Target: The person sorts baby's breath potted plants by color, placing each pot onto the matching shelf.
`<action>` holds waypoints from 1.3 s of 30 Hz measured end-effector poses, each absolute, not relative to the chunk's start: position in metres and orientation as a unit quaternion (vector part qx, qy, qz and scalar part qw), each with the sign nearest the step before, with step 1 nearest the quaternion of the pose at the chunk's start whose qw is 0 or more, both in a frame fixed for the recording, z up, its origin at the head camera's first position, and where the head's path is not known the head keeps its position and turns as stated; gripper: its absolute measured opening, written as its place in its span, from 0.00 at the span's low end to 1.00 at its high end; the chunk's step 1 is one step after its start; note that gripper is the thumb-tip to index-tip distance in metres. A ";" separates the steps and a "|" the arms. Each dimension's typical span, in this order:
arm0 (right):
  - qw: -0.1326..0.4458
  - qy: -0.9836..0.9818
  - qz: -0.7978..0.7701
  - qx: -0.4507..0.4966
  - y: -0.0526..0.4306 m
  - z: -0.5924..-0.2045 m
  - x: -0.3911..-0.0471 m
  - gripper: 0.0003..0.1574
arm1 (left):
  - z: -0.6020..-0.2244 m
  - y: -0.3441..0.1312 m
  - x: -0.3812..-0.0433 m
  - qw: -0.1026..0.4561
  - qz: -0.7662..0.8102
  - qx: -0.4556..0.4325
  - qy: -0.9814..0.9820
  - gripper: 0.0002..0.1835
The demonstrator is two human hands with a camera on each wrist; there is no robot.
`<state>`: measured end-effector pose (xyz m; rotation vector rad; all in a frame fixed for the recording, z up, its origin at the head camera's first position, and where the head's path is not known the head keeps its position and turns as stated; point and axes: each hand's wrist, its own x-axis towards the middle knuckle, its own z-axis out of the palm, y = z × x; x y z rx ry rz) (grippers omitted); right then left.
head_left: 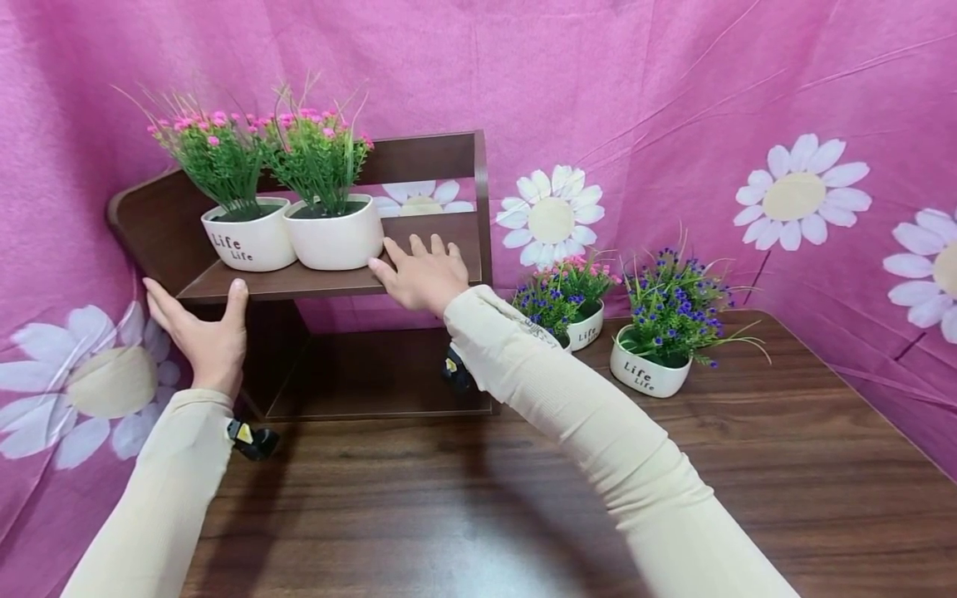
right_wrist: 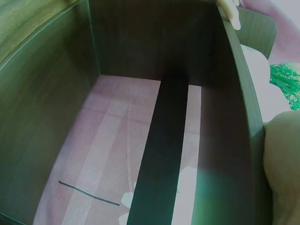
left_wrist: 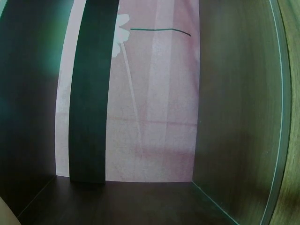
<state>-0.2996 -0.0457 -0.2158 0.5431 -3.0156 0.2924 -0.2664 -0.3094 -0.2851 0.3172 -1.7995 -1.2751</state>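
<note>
Two white oval pots of artificial pink-flowered grass, the left pot (head_left: 250, 241) and the right pot (head_left: 336, 237), stand side by side on the upper board of a dark brown two-tier desk shelf (head_left: 478, 199). My right hand (head_left: 422, 274) is beside the right pot with spread fingers, its fingertips at the pot's right side; whether they touch cannot be told. At the shelf's left front corner is my left hand (head_left: 205, 336), thumb up near the board's front edge and fingers straight along the outer side. In the right wrist view, the left hand's fingertips (right_wrist: 230, 13) show at the shelf edge.
Right of the shelf on the brown wooden table (head_left: 807, 465) stand a pot of blue flowers (head_left: 650, 374), a pink-flowered pot (head_left: 586, 328) and another blue-flowered plant (head_left: 546, 307), partly behind my right sleeve. A pink daisy-print curtain (head_left: 673, 100) hangs behind.
</note>
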 end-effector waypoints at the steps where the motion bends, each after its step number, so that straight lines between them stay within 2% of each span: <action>1: 0.036 -0.979 0.098 0.176 -0.045 -0.216 -0.299 0.40 | -0.285 -0.309 -0.267 0.441 -0.514 0.127 -0.725 0.55; 14: 0.112 -0.966 0.121 0.199 -0.036 -0.225 -0.296 0.47 | -0.286 -0.304 -0.268 0.437 -0.518 0.124 -0.725 0.55; 23: 0.214 -0.898 0.193 0.334 -0.022 -0.236 -0.287 0.42 | -0.285 -0.310 -0.268 0.437 -0.515 0.126 -0.726 0.56; 31: 0.212 -0.849 0.229 0.425 0.000 -0.259 -0.257 0.44 | -0.287 -0.312 -0.265 0.435 -0.514 0.128 -0.728 0.56; 39: 0.209 -0.835 0.248 0.445 0.025 -0.289 -0.232 0.44 | -0.288 -0.312 -0.266 0.433 -0.515 0.130 -0.728 0.55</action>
